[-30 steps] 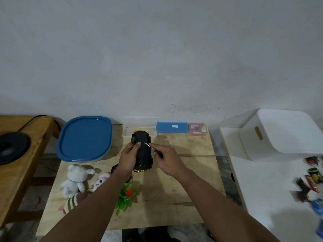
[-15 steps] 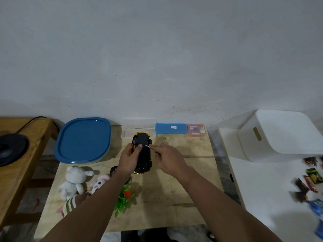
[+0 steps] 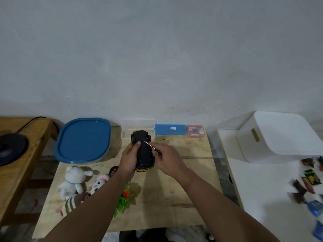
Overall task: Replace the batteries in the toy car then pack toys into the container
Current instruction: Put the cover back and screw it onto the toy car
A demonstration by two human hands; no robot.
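Note:
A yellow toy car (image 3: 144, 151) lies upside down on the wooden table (image 3: 181, 187), its black underside up. My left hand (image 3: 129, 159) grips its left side. My right hand (image 3: 168, 158) holds a small screwdriver (image 3: 151, 146), whose metal tip touches the car's underside near the front. A container with a blue lid (image 3: 83, 139) sits at the back left. A white teddy (image 3: 71, 180), a pink and white plush (image 3: 97, 183), a striped plush (image 3: 70, 204) and a green plastic plant with an orange flower (image 3: 125, 198) lie at the front left.
A clear open case (image 3: 138, 126), a blue box (image 3: 169, 129) and a pink pack (image 3: 194, 131) line the back edge. A small black remote (image 3: 113, 171) lies by my left wrist. A white bin (image 3: 279, 137) and several wrapped snacks (image 3: 307, 182) are on the white table at right.
The view shifted slightly. My right hand has turned a little with the screwdriver, whose tip stays on the car's underside. My left hand keeps its grip on the car.

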